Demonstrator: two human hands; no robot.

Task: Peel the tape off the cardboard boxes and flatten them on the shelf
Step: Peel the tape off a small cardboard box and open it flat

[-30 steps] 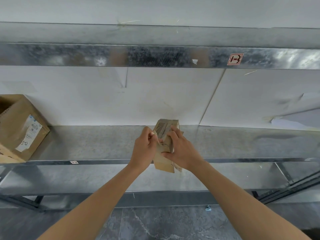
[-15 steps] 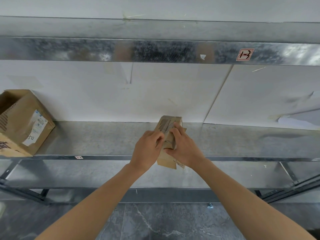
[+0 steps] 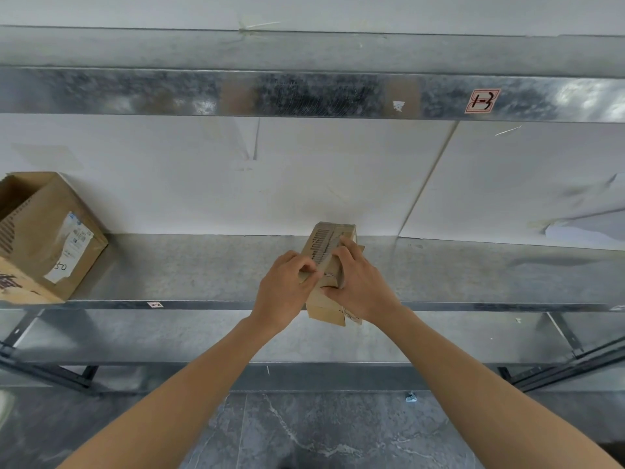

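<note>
Left hand [image 3: 283,290] and right hand [image 3: 359,288] clamp the box [image 3: 330,239], hiding its middle. At nine o'clock, a cropped carton [image 3: 44,238]; steel shelf [image 3: 203,269], white wall [image 3: 304,181].

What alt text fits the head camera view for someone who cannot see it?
A person holds a small cardboard box above the front edge of a metal shelf, the right hand gripping it, the left hand pinching at its face. A larger cardboard box sits at the shelf's left end.
</note>
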